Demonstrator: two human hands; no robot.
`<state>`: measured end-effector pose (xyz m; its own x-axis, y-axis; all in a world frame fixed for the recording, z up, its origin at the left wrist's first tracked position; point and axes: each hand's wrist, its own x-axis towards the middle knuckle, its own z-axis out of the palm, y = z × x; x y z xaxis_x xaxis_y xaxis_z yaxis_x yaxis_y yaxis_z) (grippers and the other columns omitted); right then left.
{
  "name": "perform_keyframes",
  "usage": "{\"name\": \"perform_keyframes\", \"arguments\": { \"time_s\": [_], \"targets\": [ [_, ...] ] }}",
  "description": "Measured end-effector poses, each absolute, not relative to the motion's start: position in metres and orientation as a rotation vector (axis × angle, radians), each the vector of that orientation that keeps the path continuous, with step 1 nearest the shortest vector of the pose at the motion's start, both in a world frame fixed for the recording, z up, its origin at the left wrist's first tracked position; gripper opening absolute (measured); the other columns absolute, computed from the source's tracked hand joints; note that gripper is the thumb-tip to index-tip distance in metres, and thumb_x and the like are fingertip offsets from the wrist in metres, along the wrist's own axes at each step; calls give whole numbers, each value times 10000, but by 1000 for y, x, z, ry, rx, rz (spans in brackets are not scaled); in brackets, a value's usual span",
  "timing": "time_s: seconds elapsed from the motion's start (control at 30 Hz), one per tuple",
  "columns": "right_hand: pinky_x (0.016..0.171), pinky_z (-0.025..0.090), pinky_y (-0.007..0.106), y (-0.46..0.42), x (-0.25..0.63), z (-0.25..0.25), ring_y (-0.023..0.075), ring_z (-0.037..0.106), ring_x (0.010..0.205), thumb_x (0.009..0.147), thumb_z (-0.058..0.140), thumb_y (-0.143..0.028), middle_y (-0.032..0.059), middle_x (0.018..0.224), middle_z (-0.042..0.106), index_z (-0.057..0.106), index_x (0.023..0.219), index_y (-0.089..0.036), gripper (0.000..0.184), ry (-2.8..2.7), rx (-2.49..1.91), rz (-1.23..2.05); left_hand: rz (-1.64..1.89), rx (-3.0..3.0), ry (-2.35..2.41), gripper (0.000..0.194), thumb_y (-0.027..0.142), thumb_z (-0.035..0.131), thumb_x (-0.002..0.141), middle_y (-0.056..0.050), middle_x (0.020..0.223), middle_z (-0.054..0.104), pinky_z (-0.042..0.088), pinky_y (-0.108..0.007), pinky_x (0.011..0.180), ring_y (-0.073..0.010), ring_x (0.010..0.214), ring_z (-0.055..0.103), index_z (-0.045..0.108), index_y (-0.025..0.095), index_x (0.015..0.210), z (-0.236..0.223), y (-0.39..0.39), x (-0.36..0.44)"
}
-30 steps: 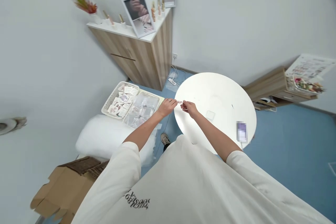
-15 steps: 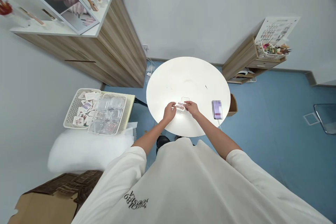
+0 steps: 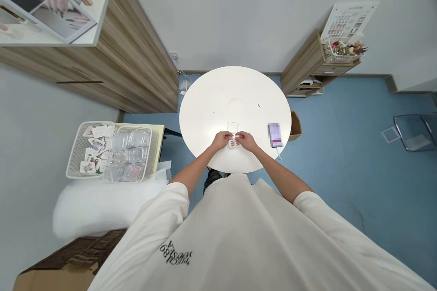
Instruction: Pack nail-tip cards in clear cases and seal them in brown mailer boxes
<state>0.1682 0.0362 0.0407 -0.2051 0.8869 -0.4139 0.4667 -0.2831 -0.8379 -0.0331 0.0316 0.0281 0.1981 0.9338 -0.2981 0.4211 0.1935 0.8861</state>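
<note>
A small clear case of press-on nails (image 3: 234, 141) sits between my two hands over the near part of the round white table (image 3: 235, 95). My left hand (image 3: 222, 138) pinches its left edge and my right hand (image 3: 246, 140) pinches its right edge, fingers closed on it. Just beyond the case lies a small clear lid or empty case (image 3: 232, 126) flat on the table. A phone (image 3: 274, 134) with a cable lies on the table to the right of my right hand.
A white basket (image 3: 77, 154) and a clear tray (image 3: 128, 154) with several nail sets stand on a white cushion (image 3: 102, 207) at left. A wooden cabinet (image 3: 112, 68) is behind it, a cardboard box (image 3: 64, 261) at lower left, a low shelf (image 3: 307, 72) at right.
The view has swung from the basket to the table. My hands brought the nail case from the table's left edge to its near middle and now hold it closer together.
</note>
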Motion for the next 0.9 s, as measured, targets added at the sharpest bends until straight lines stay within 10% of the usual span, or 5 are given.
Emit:
{"name": "perform_keyframes", "arguments": {
  "time_s": [0.9],
  "targets": [
    [817, 519, 313, 29, 149, -27, 205, 670, 842, 739, 645, -337, 15, 773, 739, 721, 783, -240, 131, -1259, -2128, 1461, 450, 911, 1577, 387, 138, 637, 814, -115, 1410, 622, 456, -378, 1071, -247, 1266, 609, 633, 211, 1194, -21, 5, -30]
  ]
}}
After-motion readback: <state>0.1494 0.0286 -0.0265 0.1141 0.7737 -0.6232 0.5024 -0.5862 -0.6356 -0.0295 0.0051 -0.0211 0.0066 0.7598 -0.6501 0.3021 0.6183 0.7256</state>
